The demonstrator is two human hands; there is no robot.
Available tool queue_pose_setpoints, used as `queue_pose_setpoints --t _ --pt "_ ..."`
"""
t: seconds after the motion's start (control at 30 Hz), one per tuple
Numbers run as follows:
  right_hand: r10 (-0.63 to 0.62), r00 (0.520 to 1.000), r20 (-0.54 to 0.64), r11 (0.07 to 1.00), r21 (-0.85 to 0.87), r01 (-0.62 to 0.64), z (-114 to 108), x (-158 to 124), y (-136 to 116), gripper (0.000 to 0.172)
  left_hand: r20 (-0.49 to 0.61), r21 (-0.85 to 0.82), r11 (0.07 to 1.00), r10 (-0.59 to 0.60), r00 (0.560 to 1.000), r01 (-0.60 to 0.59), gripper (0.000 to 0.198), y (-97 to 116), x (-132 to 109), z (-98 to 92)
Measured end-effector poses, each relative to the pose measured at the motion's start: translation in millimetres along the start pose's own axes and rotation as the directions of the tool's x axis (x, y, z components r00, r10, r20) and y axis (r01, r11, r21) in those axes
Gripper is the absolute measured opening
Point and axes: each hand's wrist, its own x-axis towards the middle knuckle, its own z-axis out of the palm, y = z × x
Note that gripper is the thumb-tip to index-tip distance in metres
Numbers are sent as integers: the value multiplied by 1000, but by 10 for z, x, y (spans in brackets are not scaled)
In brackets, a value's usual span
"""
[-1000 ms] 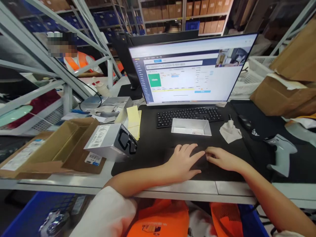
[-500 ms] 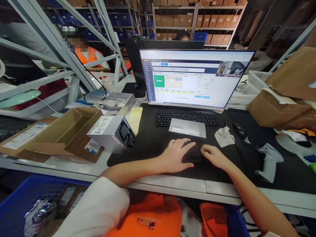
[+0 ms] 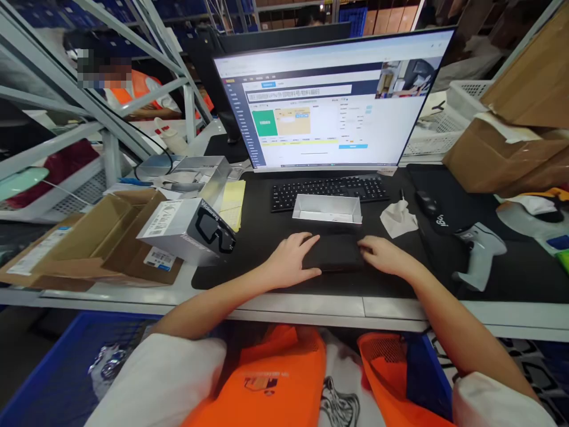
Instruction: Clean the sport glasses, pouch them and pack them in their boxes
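Note:
A flat black case [image 3: 335,252] lies on the black desk mat between my two hands; its dark surface blends into the mat. My left hand [image 3: 288,261] is at its left end, fingers stretched out along the far side and thumb apart on the near side. At the right end, the curled fingers of my right hand [image 3: 386,255] grip the case's edge. Just beyond stands an open silver-white box tray [image 3: 328,209], in front of the keyboard [image 3: 329,193]. To the left, a silver box printed with goggles [image 3: 189,231] sits tilted beside an open cardboard carton [image 3: 128,237].
A monitor [image 3: 329,112] stands behind the keyboard. On the right are a crumpled tissue [image 3: 399,219], a mouse [image 3: 427,203], a barcode scanner [image 3: 482,252] and stacked cartons [image 3: 493,154]. Yellow papers [image 3: 232,201] lie left. Another person in an orange vest [image 3: 136,89] sits beyond the frame.
The view has tilted down and shifted. My left hand has drawn back leftward, uncovering more of the black case. My right hand's fingers have come onto its right end.

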Motion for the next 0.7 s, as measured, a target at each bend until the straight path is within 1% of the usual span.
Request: queue_pose_setpoints --t 0.03,0.07,0.1,0.13,0.17,0.2,0.23,0.27,0.3,0.37,0.43,0.47,0.5,0.6,0.7 --pt "-32 994 -102 999 -7 31 21 -7 -25 29 -13 -58 998 0 1000 -1 86 -42 -23 48" --pt "-83 976 -201 997 -17 81 53 -18 -71 36 -39 -122 992 19 999 -24 86 -82 -48 95" --pt "-151 952 -266 989 -41 145 95 -36 -135 44 -76 -186 980 54 996 -68 88 -124 -74 138" --pt "-229 931 -283 973 -79 216 142 -58 -210 52 -115 -244 962 99 988 -124 90 -170 -101 173" --pt "-303 920 -249 952 -125 280 189 -83 -289 62 -152 -299 938 136 979 -177 89 -223 -129 198" --pt "-356 917 -179 929 -172 327 232 -108 -365 70 -181 -353 913 150 972 -207 83 -284 -156 212" --pt "-382 918 -108 910 -217 353 265 -133 -432 74 -196 -401 893 136 971 -205 73 -351 -182 219" --pt "-382 922 -58 899 -253 357 287 -154 -485 75 -192 -427 887 103 976 -178 63 -422 -205 222" --pt "-367 930 -33 897 -277 344 296 -172 -523 75 -172 -422 897 65 983 -133 56 -493 -226 224" --pt "-326 945 -11 905 -293 309 283 -198 -562 74 -102 -310 949 23 995 -54 48 -613 -259 235" --pt "-299 954 11 908 -305 288 252 -210 -582 74 -48 -147 988 49 998 -56 34 -683 -279 257" --pt "-291 956 24 904 -321 283 238 -211 -598 73 -42 -94 993 62 997 -65 26 -698 -283 268" --pt "-285 958 35 896 -345 279 231 -209 -626 72 -42 -74 995 58 997 -61 21 -702 -282 274" --pt "-272 961 54 861 -433 267 273 -175 -797 67 -15 -130 991 -1 1000 -1 14 -689 -249 255" --pt "-289 956 49 837 -471 278 425 -72 -1065 67 70 -212 977 -11 997 26 10 -692 -193 193"
